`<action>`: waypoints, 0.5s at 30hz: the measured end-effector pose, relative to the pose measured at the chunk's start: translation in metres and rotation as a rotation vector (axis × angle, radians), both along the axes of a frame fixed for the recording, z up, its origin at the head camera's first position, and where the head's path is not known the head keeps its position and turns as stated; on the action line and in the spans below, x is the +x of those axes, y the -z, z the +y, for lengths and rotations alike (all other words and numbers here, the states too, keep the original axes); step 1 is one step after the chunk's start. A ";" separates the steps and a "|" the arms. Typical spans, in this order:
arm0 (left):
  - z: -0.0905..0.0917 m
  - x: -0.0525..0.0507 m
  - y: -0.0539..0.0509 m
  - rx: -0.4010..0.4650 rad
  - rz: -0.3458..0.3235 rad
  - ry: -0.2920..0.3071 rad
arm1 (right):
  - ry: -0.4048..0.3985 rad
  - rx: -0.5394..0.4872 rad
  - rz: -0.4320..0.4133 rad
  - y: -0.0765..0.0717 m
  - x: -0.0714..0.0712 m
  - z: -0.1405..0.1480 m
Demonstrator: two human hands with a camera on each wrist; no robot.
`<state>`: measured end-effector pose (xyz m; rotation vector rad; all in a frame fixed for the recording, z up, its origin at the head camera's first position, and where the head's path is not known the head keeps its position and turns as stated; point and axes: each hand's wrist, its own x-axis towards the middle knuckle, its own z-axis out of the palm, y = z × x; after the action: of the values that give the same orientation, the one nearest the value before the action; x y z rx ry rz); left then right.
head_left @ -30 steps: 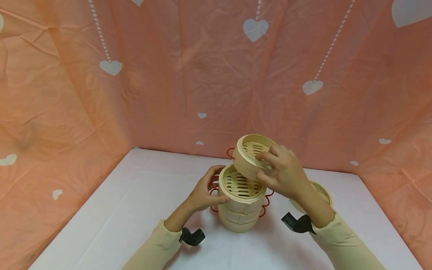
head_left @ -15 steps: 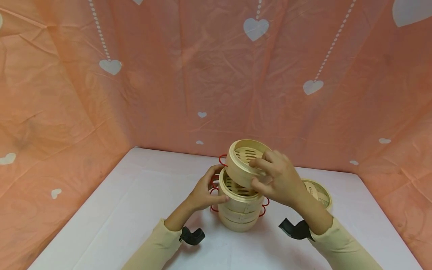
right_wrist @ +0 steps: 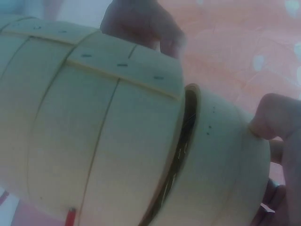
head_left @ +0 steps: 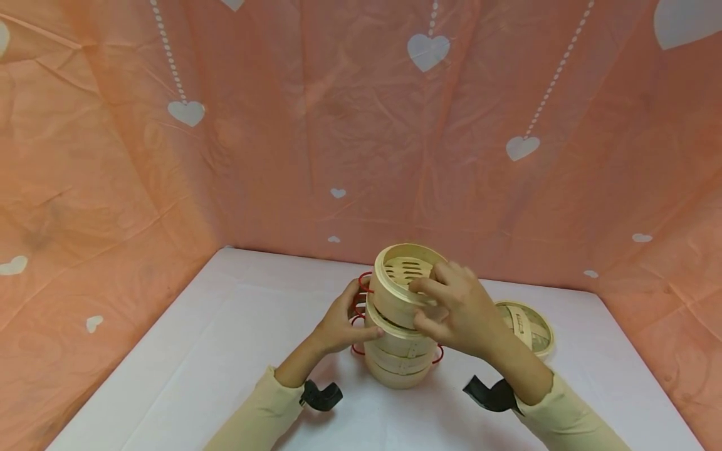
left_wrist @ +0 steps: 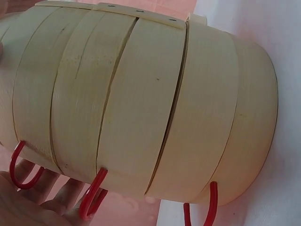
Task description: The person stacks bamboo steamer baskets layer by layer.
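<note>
A stack of bamboo steamer baskets (head_left: 398, 362) with red loop handles (left_wrist: 92, 194) stands on the white table. My left hand (head_left: 341, 324) holds the stack's upper left side, thumb in front and fingers behind near the red loops. With my right hand (head_left: 459, 313) I pinch the right rim of the top steamer basket (head_left: 392, 304), fingers inside and thumb outside. That basket sits slightly tilted over the stack. In the right wrist view a dark wedge-shaped gap separates it from the basket below. Its slatted base shows inside.
A round bamboo lid (head_left: 521, 322) with a strap across it lies on the table (head_left: 225, 351) to the right, partly hidden by my right forearm. A pink-orange cloth (head_left: 271, 156) with white hearts encloses the table behind and at the sides.
My right hand has brought the top steamer basket down and left onto the stack, and its tilt has lessened. More of the lid shows. My left hand has stayed in place.
</note>
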<state>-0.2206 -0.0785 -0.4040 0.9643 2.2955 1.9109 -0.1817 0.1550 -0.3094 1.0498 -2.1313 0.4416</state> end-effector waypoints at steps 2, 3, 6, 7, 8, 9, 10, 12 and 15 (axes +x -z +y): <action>0.000 0.000 0.000 -0.006 -0.011 -0.003 | -0.003 -0.002 -0.003 0.001 0.002 0.000; 0.000 0.000 0.000 -0.009 -0.017 -0.006 | -0.004 -0.002 -0.004 0.001 0.002 -0.001; 0.000 0.000 0.001 -0.016 -0.027 -0.016 | -0.008 -0.004 -0.005 0.003 0.003 -0.001; 0.000 0.000 0.001 -0.016 -0.023 -0.016 | -0.009 -0.005 -0.004 0.003 0.003 -0.002; 0.000 0.000 0.001 -0.017 -0.023 -0.018 | -0.008 -0.004 -0.003 0.004 0.003 -0.002; 0.000 0.000 0.001 -0.018 -0.022 -0.018 | -0.006 -0.002 -0.001 0.005 0.003 -0.002; 0.000 0.000 0.001 -0.019 -0.022 -0.018 | -0.005 -0.001 -0.001 0.005 0.003 -0.002; 0.000 0.000 0.001 -0.019 -0.023 -0.017 | -0.001 0.002 -0.003 0.006 0.004 -0.002; 0.000 0.000 0.001 -0.020 -0.024 -0.015 | 0.006 0.009 -0.015 0.006 0.004 -0.002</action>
<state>-0.2208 -0.0781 -0.4050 0.9199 2.3114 1.8908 -0.1777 0.1526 -0.3153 1.0477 -2.1510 0.4387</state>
